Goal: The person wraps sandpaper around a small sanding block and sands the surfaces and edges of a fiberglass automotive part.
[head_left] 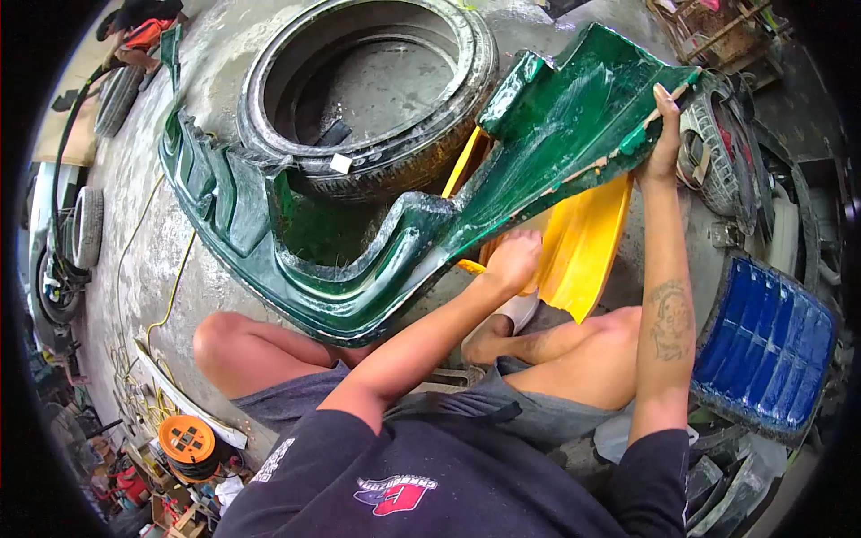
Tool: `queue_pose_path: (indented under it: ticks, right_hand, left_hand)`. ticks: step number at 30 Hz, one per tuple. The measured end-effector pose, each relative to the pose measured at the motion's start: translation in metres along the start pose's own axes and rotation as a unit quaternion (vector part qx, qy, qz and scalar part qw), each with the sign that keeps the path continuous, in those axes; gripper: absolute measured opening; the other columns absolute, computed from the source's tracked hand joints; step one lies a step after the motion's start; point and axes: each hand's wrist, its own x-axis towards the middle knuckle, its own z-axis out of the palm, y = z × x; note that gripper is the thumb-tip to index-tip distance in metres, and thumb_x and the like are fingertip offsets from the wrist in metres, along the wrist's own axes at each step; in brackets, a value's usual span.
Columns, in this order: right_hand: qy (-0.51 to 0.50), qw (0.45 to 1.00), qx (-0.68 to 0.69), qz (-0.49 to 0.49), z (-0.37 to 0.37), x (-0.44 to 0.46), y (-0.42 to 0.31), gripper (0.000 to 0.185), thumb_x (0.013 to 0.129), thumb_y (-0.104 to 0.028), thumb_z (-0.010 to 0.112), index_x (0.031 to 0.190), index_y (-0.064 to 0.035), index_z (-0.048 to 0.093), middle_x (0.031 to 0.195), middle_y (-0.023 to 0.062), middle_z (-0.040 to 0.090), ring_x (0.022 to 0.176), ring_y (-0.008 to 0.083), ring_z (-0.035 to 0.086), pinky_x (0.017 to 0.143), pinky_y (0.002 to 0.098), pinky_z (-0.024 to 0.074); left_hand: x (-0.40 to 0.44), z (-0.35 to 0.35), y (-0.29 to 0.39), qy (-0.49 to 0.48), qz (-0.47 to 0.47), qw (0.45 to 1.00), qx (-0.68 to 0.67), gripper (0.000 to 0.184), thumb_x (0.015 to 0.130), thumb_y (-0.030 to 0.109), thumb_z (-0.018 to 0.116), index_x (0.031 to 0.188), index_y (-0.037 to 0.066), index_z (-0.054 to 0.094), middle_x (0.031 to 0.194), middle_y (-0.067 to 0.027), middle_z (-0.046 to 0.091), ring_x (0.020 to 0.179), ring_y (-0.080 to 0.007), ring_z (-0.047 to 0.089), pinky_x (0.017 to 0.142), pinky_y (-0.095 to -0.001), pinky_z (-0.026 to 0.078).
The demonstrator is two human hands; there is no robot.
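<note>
A long, glossy green moulded panel (538,148), shaped like a vehicle body part and streaked with white, lies tilted across my lap and a tyre. My right hand (662,143) grips its upper right edge, thumb on the near face. Below that edge my left hand (517,257) is closed in a fist; what it holds, if anything, is hidden. Beside the fist, partly under the green panel, stands a curved yellow panel (587,242). A small orange-yellow tip (471,266) pokes out left of my wrist; I cannot tell what it belongs to.
The large tyre (395,175) lies flat on the concrete floor (134,260) ahead. At the right are a blue ribbed panel (767,336) and another tyre (726,170). An orange cable reel (186,439) and clutter sit lower left. Another person (148,27) is at the far upper left.
</note>
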Motion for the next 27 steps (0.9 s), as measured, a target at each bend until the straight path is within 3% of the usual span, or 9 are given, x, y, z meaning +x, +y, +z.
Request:
queue_pose_path:
  ticks: [1, 3, 4, 8, 17, 20, 22, 24, 27]
  right_hand:
    - [0.001, 1.000, 0.007, 0.003, -0.001, 0.001, 0.003, 0.041, 0.092, -0.040, 0.059, 0.116, -0.0068, 0.060, 0.111, 0.0032, 0.063, 0.102, 0.0164, 0.060, 0.094, 0.0318, 0.0461]
    - [-0.024, 0.999, 0.001, 0.027, -0.002, 0.001, 0.001, 0.042, 0.092, -0.040, 0.059, 0.119, -0.0073, 0.060, 0.115, 0.0036, 0.061, 0.105, 0.0170, 0.059, 0.096, 0.0325, 0.0451]
    - [-0.034, 0.999, -0.001, 0.039, -0.002, 0.000, 0.000, 0.043, 0.092, -0.040, 0.059, 0.121, -0.0076, 0.059, 0.117, 0.0037, 0.061, 0.107, 0.0174, 0.058, 0.097, 0.0329, 0.0446]
    - [-0.030, 0.999, -0.033, -0.007, -0.003, -0.002, 0.006, 0.049, 0.092, -0.040, 0.061, 0.127, -0.0062, 0.059, 0.120, 0.0043, 0.059, 0.110, 0.0165, 0.057, 0.097, 0.0314, 0.0441]
    - [-0.017, 1.000, -0.017, 0.005, 0.022, -0.017, -0.014, 0.044, 0.090, -0.040, 0.065, 0.120, -0.0079, 0.063, 0.113, 0.0011, 0.062, 0.106, 0.0129, 0.057, 0.097, 0.0295, 0.0435]
    - [-0.025, 1.000, -0.002, 0.009, 0.025, -0.019, -0.022, 0.039, 0.091, -0.037, 0.064, 0.117, -0.0089, 0.063, 0.112, 0.0009, 0.063, 0.102, 0.0126, 0.060, 0.092, 0.0287, 0.0466]
    - [-0.034, 0.998, -0.020, -0.048, 0.018, -0.013, -0.018, 0.037, 0.092, -0.036, 0.064, 0.116, -0.0092, 0.062, 0.109, 0.0009, 0.063, 0.098, 0.0125, 0.061, 0.090, 0.0288, 0.0478]
    - [-0.063, 0.996, -0.040, -0.049, 0.017, -0.016, -0.027, 0.040, 0.092, -0.038, 0.066, 0.119, -0.0091, 0.061, 0.110, 0.0006, 0.064, 0.101, 0.0123, 0.060, 0.090, 0.0289, 0.0480]
    - [-0.066, 0.996, -0.046, -0.038, 0.022, -0.019, -0.036, 0.043, 0.092, -0.040, 0.066, 0.122, -0.0092, 0.059, 0.111, 0.0006, 0.064, 0.100, 0.0128, 0.060, 0.091, 0.0292, 0.0479]
  left_hand:
    - [0.014, 0.014, -0.011, -0.104, -0.053, 0.992, 0.043, 0.033, 0.079, 0.006, 0.059, 0.111, -0.002, 0.058, 0.108, -0.0196, 0.059, 0.106, -0.0356, 0.057, 0.090, -0.0442, 0.048]
    - [0.034, 0.061, -0.049, 0.228, 0.185, 0.950, 0.105, 0.028, 0.080, 0.010, 0.056, 0.106, 0.000, 0.060, 0.100, -0.0180, 0.064, 0.095, -0.0344, 0.063, 0.082, -0.0451, 0.051]
    - [0.051, 0.073, -0.058, 0.231, 0.166, 0.948, 0.139, 0.028, 0.081, 0.010, 0.056, 0.106, 0.000, 0.060, 0.099, -0.0177, 0.064, 0.093, -0.0344, 0.063, 0.081, -0.0453, 0.051]
    - [0.105, 0.085, -0.068, 0.032, 0.024, 0.971, 0.236, 0.028, 0.082, 0.011, 0.054, 0.107, 0.001, 0.060, 0.093, -0.0165, 0.065, 0.086, -0.0343, 0.064, 0.075, -0.0460, 0.052]
    - [0.058, 0.095, -0.069, -0.035, 0.084, 0.971, 0.223, 0.028, 0.084, 0.012, 0.052, 0.108, 0.002, 0.059, 0.081, -0.0138, 0.068, 0.071, -0.0340, 0.067, 0.061, -0.0475, 0.053]
    - [0.028, 0.052, -0.032, -0.012, 0.083, 0.986, 0.144, 0.030, 0.084, 0.012, 0.053, 0.112, 0.003, 0.058, 0.081, -0.0152, 0.068, 0.073, -0.0326, 0.069, 0.060, -0.0476, 0.054]
    - [0.005, 0.005, -0.005, -0.076, 0.010, 0.996, 0.042, 0.038, 0.087, 0.016, 0.059, 0.119, -0.003, 0.054, 0.098, -0.0226, 0.069, 0.091, -0.0411, 0.067, 0.080, -0.0481, 0.054]
    - [-0.034, -0.024, 0.009, 0.051, 0.043, 0.992, -0.107, 0.051, 0.086, 0.017, 0.068, 0.129, -0.002, 0.049, 0.114, -0.0272, 0.064, 0.102, -0.0445, 0.062, 0.089, -0.0476, 0.051]
    - [-0.091, -0.069, 0.026, 0.061, -0.052, 0.964, -0.252, 0.048, 0.090, 0.018, 0.071, 0.130, 0.002, 0.050, 0.107, -0.0198, 0.066, 0.091, -0.0297, 0.067, 0.077, -0.0391, 0.054]
